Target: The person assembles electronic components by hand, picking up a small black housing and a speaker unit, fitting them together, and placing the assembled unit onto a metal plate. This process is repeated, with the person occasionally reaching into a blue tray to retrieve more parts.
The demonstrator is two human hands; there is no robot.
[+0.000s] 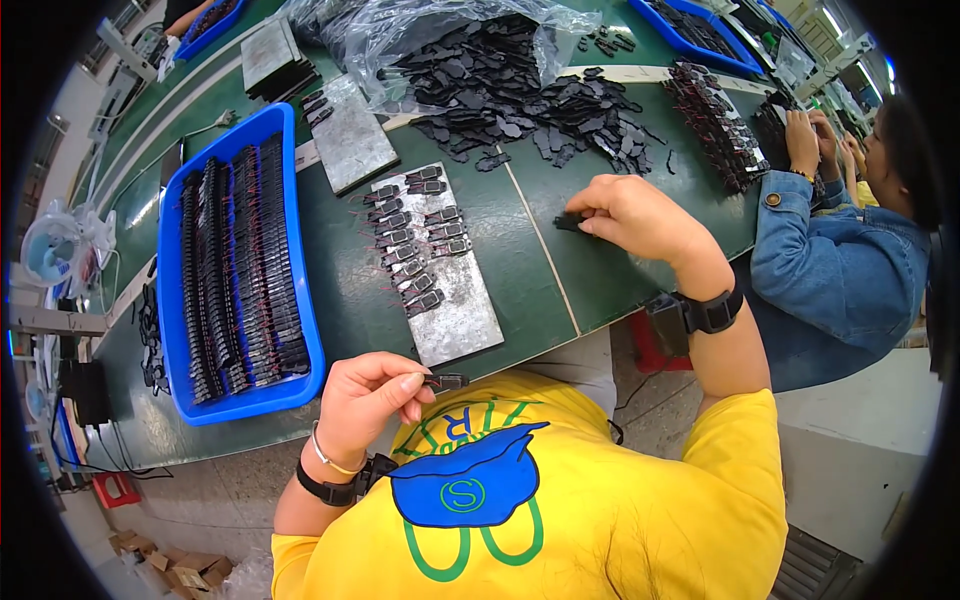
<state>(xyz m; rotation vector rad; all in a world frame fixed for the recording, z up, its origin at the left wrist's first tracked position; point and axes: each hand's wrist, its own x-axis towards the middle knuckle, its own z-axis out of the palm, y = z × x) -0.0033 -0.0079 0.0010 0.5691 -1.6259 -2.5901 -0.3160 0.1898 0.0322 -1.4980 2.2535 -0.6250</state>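
At the table's front edge, my left hand [370,395] pinches a small black module [449,381] with thin red wires between thumb and fingertips. My right hand [635,215] reaches over the green tabletop to the right, its thumb and fingers closed on a thin black piece [570,223] at the table surface. Between my hands lies a grey metal plate [462,318]. Two rows of similar black modules [402,253] with red wires rest on it, and its near end is bare. Beyond the plate spreads a loose heap of flat black pieces [560,120].
A blue tray [312,345] packed with rows of modules stands at left. A second metal plate [352,140] lies behind, beside a clear plastic bag [370,45]. At right, a co-worker's denim sleeve [820,235] is close to another module-covered plate [715,125].
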